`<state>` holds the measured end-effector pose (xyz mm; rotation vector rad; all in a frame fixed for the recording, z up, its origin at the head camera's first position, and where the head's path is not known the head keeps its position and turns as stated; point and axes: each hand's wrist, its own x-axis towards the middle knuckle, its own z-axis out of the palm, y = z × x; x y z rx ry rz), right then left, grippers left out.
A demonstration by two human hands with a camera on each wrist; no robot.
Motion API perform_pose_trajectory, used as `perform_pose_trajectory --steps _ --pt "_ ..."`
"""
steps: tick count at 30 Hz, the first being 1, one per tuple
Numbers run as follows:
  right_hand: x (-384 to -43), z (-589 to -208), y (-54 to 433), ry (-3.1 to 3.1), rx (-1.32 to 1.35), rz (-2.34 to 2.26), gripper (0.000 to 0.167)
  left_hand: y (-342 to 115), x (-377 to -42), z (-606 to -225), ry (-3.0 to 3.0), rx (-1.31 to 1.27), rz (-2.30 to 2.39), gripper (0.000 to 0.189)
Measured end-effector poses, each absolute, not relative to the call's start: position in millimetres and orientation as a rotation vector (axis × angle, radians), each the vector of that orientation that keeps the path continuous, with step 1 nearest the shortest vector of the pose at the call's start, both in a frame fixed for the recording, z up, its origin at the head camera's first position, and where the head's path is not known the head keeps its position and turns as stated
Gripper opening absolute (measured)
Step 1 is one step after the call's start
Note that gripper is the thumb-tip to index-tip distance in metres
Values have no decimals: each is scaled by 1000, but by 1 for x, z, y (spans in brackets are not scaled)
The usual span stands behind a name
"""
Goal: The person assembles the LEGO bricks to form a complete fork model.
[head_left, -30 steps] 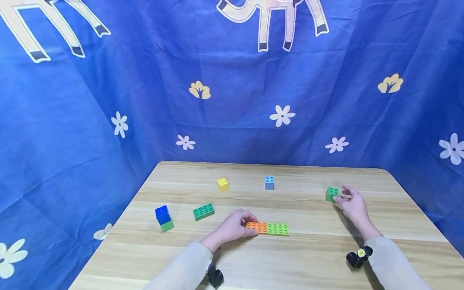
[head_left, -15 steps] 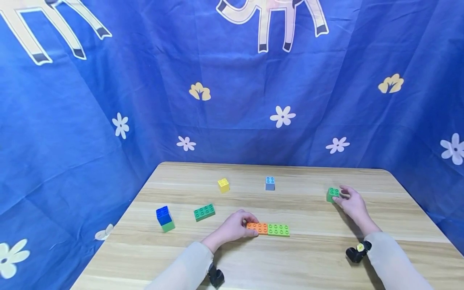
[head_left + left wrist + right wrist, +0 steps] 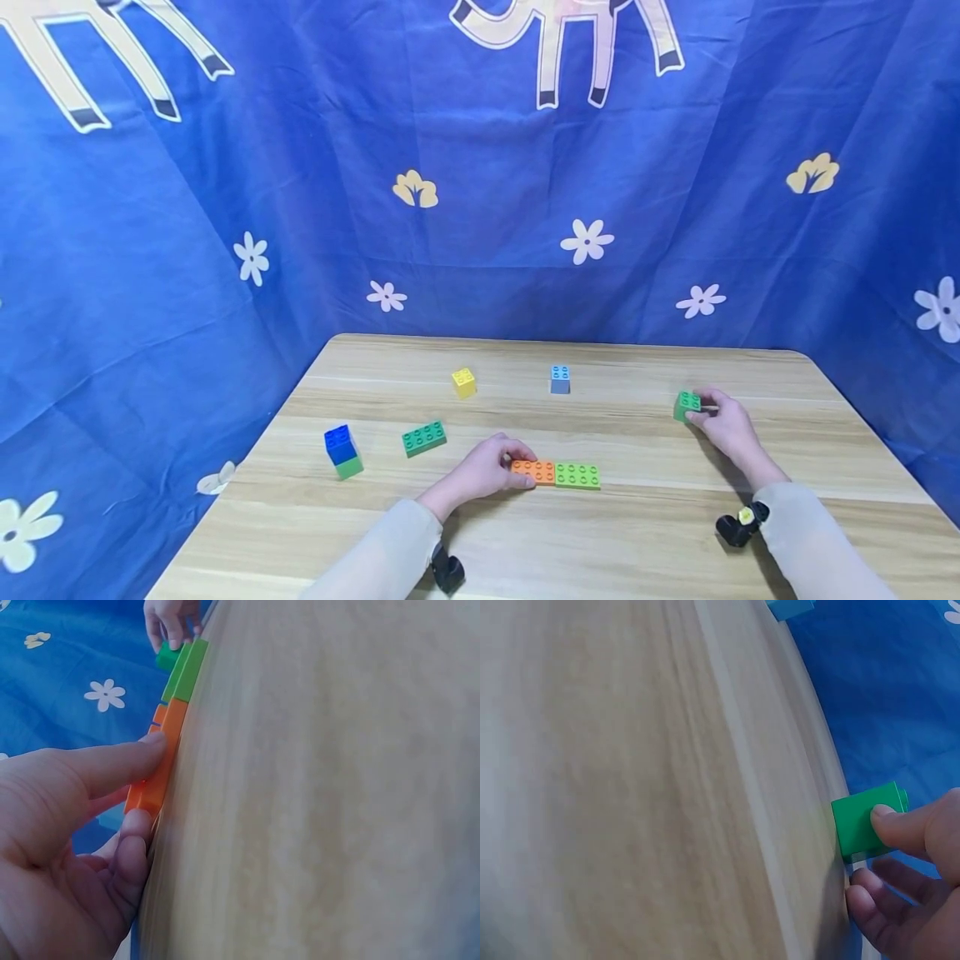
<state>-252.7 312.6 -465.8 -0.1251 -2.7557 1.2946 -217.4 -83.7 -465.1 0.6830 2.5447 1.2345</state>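
Note:
In the head view my left hand (image 3: 483,468) holds an orange brick (image 3: 543,473) flat on the table, its thumb along the near side. A lime-green brick (image 3: 577,476) lies end to end with the orange one. Over at the right, my right hand (image 3: 726,427) pinches a small green brick (image 3: 682,407). In the right wrist view the thumb presses the face of this green brick (image 3: 864,821), which stands at the table surface; the forefinger's contact is hidden. The left wrist view shows the thumb against the side of the orange brick (image 3: 166,750).
A blue brick (image 3: 341,443) sits on a light green brick (image 3: 349,467) at the left. Beside them lies a long dark green brick (image 3: 424,439). Farther back stand a yellow brick (image 3: 464,383) and a light blue brick (image 3: 560,381). A blue curtain (image 3: 480,208) hangs behind the table.
My right hand's fingers have closed in around the small green brick, which sits at about the same place. The left hand keeps its hold on the orange brick.

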Motion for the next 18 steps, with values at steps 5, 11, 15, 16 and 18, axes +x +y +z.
perform_pose_trajectory --steps 5,11,15,16,18 --pt "-248 -466 308 -2744 -127 1326 49 -84 -217 -465 2540 690 1241 28" --pt "-244 -468 302 -2715 -78 1335 49 -84 -217 -465 2530 689 1247 27" --pt "-241 -465 296 -2697 -41 1354 49 -84 -217 -465 2538 694 1247 28" --pt "-240 -464 295 -2696 -37 1355 48 -84 -217 -466 2540 696 1247 29" --pt "-237 -462 291 -2691 -22 1371 49 -85 -217 -465 2547 700 1244 29"
